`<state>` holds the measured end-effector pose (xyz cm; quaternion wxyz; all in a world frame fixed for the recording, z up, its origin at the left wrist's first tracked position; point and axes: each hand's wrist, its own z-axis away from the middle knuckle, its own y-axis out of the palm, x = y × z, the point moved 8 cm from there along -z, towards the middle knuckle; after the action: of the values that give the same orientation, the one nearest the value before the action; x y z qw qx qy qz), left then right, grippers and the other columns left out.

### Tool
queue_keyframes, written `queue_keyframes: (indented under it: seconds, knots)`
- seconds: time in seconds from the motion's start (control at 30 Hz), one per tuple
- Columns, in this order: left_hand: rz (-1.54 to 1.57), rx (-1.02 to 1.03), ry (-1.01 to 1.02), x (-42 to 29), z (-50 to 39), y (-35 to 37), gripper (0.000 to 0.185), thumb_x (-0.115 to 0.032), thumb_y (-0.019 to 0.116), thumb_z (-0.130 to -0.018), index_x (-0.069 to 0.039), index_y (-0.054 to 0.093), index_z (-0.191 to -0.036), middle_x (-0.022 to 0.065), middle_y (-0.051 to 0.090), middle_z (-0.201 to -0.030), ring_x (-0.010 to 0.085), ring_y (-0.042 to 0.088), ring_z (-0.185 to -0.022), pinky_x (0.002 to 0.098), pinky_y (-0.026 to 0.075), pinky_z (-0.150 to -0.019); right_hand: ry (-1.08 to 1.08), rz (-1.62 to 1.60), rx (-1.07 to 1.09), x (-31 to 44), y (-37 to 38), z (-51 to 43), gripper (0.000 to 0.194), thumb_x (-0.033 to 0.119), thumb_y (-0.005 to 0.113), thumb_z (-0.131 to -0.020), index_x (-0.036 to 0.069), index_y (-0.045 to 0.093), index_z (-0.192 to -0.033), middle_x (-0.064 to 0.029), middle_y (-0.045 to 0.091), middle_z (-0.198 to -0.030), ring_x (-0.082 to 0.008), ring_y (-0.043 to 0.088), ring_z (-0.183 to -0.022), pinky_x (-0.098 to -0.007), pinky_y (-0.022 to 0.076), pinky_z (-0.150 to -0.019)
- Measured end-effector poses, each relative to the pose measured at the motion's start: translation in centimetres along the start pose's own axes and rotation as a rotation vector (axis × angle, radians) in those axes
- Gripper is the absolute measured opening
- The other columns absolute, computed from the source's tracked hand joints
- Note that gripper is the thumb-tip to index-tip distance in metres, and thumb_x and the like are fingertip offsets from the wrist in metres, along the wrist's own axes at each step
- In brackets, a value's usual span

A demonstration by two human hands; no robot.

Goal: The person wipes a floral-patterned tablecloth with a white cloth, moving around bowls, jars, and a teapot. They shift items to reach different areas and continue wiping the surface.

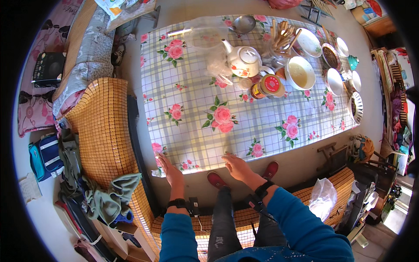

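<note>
My left hand (171, 169) is at the near left corner of a table spread with a checked, rose-patterned tablecloth (196, 131). Its fingers stretch out along the cloth's edge and hold nothing. Over the near edge is my right hand (238, 167), with thumb and fingers apart and nothing in them; whether it touches the cloth I cannot tell. Farther back stand a white flowered teapot (245, 60) and a red-lidded glass jar (266, 85). Beside them are a bowl of pale liquid (300, 73) and a jar of wooden chopsticks (282, 36).
Several more bowls (334, 82) line the table's right side. A metal ladle (244, 25) and a clear plastic bag (217, 64) lie toward the back. At left is a bench with a bamboo-tile mat (104, 127), with a dark green garment (111, 193) on it. A low wooden stool (334, 155) stands at right.
</note>
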<state>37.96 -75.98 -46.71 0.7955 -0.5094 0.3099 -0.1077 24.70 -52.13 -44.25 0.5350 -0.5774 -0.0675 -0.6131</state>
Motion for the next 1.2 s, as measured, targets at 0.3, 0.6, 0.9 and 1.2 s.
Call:
queue_keyframes:
  seconds: [0.3,0.6,0.9,1.2]
  knots:
    - [-0.121,0.115,0.105,-12.4,4.8,8.7,0.06,-0.007,0.041,-0.084,0.005,0.012,-0.135,0.0195,0.003,-0.143,0.0312,0.005,-0.133,0.0389,0.008,-0.108,-0.038,-0.063,-0.122,-6.4,-8.9,3.6,0.03,0.0,0.054,-0.076,0.005,0.054,-0.105,-0.0142,0.057,-0.083,-0.0306,0.057,-0.077,-0.0353,0.0462,-0.066]
    - [-0.104,0.257,0.51,-34.6,13.4,19.4,0.055,-0.005,0.043,-0.08,0.002,0.026,-0.131,0.0178,0.019,-0.141,0.0333,0.016,-0.131,0.0416,0.013,-0.106,0.114,-0.088,-0.308,-18.5,-22.3,10.0,0.027,0.005,0.053,-0.079,0.005,0.055,-0.106,-0.015,0.059,-0.094,-0.0282,0.059,-0.084,-0.033,0.0476,-0.072]
    - [0.022,0.355,0.809,-48.2,21.4,26.1,0.051,-0.002,0.045,-0.075,-0.001,0.037,-0.125,0.0147,0.03,-0.136,0.0328,0.025,-0.128,0.0438,0.022,-0.103,0.237,-0.149,-0.412,-26.5,-29.8,14.3,0.028,0.003,0.055,-0.079,0.005,0.056,-0.106,-0.0135,0.06,-0.097,-0.0263,0.059,-0.088,-0.032,0.0489,-0.073]
    - [-0.018,-0.079,0.652,-33.2,10.4,17.6,0.05,-0.002,0.039,-0.081,0.0,0.031,-0.131,0.0165,0.031,-0.136,0.0301,0.026,-0.128,0.0402,0.018,-0.105,0.197,-0.225,-0.418,-29.1,-32.3,15.3,0.026,0.004,0.055,-0.079,0.005,0.057,-0.105,-0.0135,0.061,-0.095,-0.0249,0.061,-0.086,-0.0307,0.0491,-0.073]
